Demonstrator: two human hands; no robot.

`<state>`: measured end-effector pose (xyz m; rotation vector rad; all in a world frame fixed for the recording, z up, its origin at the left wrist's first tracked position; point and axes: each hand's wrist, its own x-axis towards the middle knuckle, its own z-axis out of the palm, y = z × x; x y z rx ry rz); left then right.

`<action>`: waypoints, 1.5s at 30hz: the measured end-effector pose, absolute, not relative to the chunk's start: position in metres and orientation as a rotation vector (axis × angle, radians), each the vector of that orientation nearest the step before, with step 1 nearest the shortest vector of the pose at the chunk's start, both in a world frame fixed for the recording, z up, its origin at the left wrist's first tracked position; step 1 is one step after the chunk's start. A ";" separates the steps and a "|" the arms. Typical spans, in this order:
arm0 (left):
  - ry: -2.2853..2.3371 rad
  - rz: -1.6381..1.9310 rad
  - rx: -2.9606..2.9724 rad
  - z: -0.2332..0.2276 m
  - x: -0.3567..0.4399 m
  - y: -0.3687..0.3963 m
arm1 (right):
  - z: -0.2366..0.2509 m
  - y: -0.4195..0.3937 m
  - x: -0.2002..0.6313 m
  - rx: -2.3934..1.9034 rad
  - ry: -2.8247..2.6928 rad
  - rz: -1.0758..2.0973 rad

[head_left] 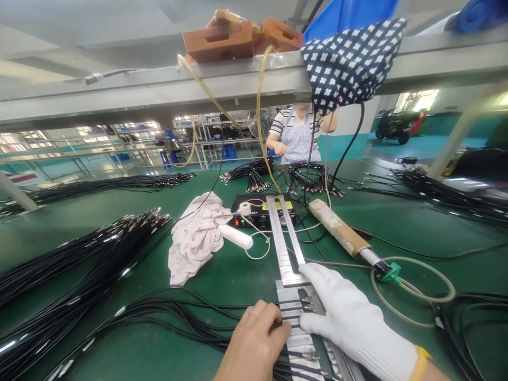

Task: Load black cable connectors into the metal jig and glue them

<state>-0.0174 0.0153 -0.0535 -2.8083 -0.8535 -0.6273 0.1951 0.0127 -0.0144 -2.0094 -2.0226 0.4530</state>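
My bare left hand (257, 338) is curled over black cables (178, 317) at the left edge of a metal fixture (296, 344), thumb and fingertips pressed down around a cable. Several cable ends with metal connectors (307, 301) lie across the fixture. My right hand (349, 317) wears a white knitted glove with a yellow cuff. Its index finger and thumb are spread and touch the fixture's right side; its other fingers are partly hidden. Beyond the fixture, a slotted metal frame (282, 254) leans up onto a black control box (260, 209).
Cable bundles (115, 243) cover the left, with more cables (448, 196) at right. A cloth (198, 233) and a white handheld tool (236, 236) lie near the box. A taped tool (341, 227) with a hose lies right. Opposite stands a person (299, 132); a shelf (138, 84) crosses overhead.
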 end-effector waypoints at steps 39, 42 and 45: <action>-1.538 -0.707 -3.203 -0.035 -0.016 0.004 | -0.072 0.014 0.233 -1.474 -1.223 0.788; -1.411 -0.720 -3.090 -0.040 -0.018 0.003 | -0.067 0.006 0.235 -1.516 -1.271 0.708; -1.316 -0.839 -3.005 -0.039 -0.019 0.002 | -0.051 -0.006 0.233 -1.562 -1.412 0.639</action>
